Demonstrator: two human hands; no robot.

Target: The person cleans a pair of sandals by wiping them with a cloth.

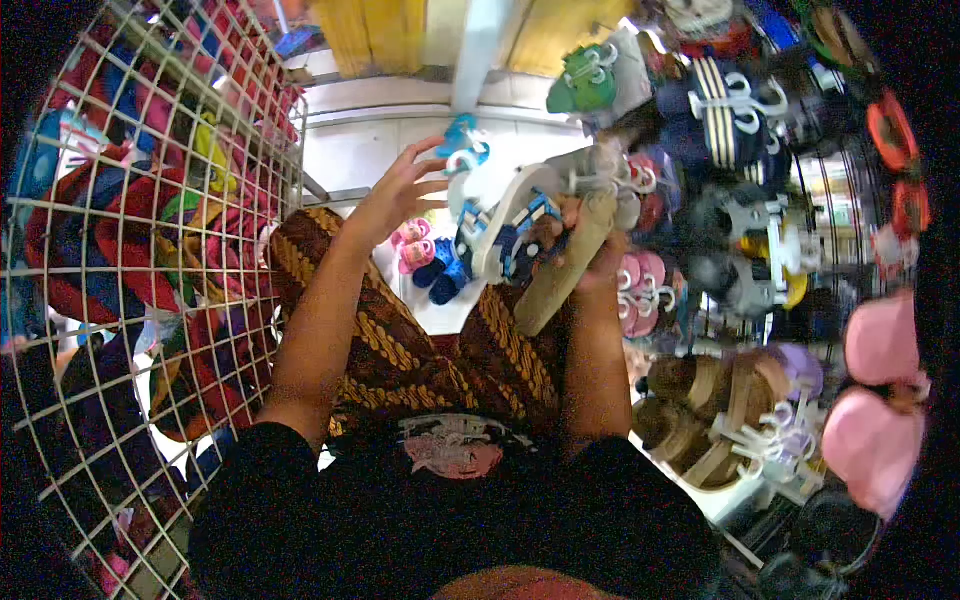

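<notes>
My left hand (392, 198) is raised in front of me with its fingers apart and holds nothing. Just beyond its fingertips is a bright blue sandal (463, 138) with a pale hook. My right hand (600, 262) is closed around a bunch of sandals, its fingers partly hidden behind them. In that bunch are a white-edged sandal with blue checked straps (510, 222) and a long tan sole (572, 268). Below them on the white floor, between my knees, lie small pink clogs (414, 246) and dark blue clogs (442, 272).
A white wire grid (150, 240) with colourful footwear behind it stands close on my left. On my right hang several sandals on hooks, among them striped navy ones (722, 112), pink ones (645, 290) and brown ones (705, 400). A green sandal (583, 80) is further ahead.
</notes>
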